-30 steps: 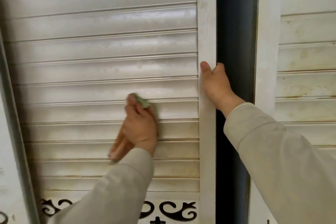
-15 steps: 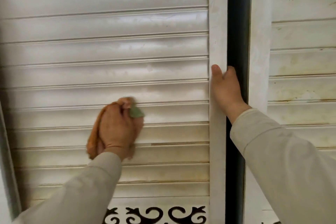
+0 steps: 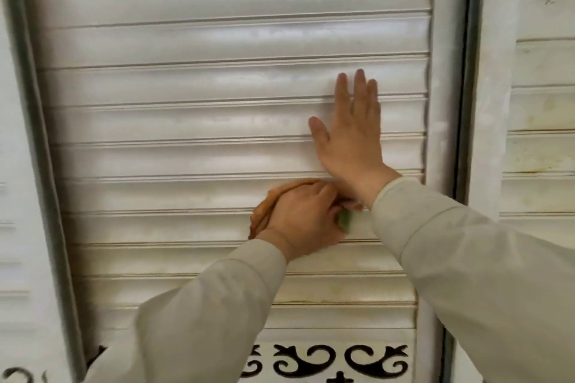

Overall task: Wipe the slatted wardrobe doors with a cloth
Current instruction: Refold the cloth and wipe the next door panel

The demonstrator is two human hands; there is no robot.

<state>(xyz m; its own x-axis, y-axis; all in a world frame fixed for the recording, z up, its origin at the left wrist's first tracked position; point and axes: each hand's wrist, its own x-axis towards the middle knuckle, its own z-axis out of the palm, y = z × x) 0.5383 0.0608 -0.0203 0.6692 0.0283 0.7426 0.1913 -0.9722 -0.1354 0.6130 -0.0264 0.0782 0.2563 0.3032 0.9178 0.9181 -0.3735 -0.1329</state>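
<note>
Left hand (image 3: 298,218) grips orange-green cloth (image 3: 264,202) against slatted door (image 3: 186,121). Right hand (image 3: 351,137) flat on slats above it, fingers straight, holding nothing.

Right hand (image 3: 351,137) blocks slats (image 3: 186,121) rightward — leftward seemingly free (blurred).

Both arms wear long, loose beige sleeves (image 3: 466,258) with ribbed cuffs.
</note>
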